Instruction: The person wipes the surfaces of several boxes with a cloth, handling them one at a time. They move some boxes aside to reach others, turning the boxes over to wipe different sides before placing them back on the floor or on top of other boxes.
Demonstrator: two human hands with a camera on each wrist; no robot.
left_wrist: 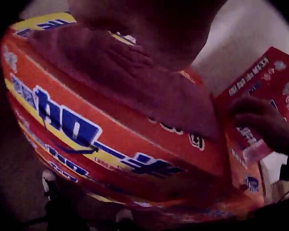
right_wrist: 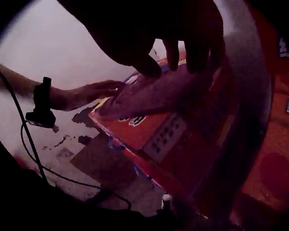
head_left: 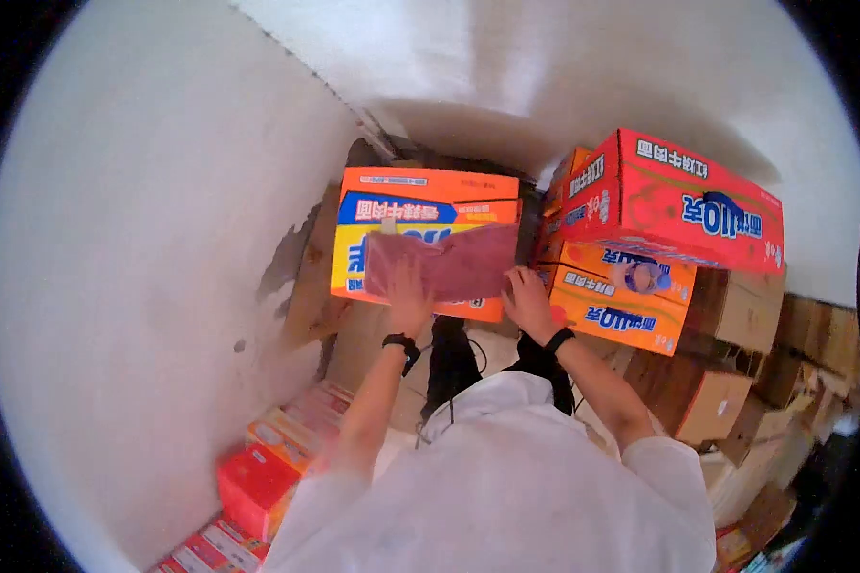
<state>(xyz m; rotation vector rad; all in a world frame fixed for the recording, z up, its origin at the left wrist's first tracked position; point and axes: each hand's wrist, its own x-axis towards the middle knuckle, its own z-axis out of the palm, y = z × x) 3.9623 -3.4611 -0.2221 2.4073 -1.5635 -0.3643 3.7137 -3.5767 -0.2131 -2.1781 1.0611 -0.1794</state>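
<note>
A dark pink cloth (head_left: pixel 468 263) lies folded flat on top of an orange noodle carton (head_left: pixel 430 181). The left hand (head_left: pixel 409 294) rests on the cloth's left part with its fingers straight. At the right end of the cloth is the right hand (head_left: pixel 528 304), its fingertips touching the edge. In the left wrist view the cloth (left_wrist: pixel 135 82) covers much of the carton's top (left_wrist: pixel 77 115), with the left hand (left_wrist: pixel 154 24) over it. The right wrist view has the right hand (right_wrist: pixel 168 38) with fingers bent down onto the cloth (right_wrist: pixel 154 94).
Right of the carton, a red carton (head_left: pixel 688 210) stands on orange cartons (head_left: pixel 621 310), with a clear plastic item (head_left: pixel 640 277) on them. Brown boxes (head_left: pixel 717 401) stack farther right. A wall (head_left: pixel 162 239) rises at the left; a red package (head_left: pixel 258 487) sits at lower left.
</note>
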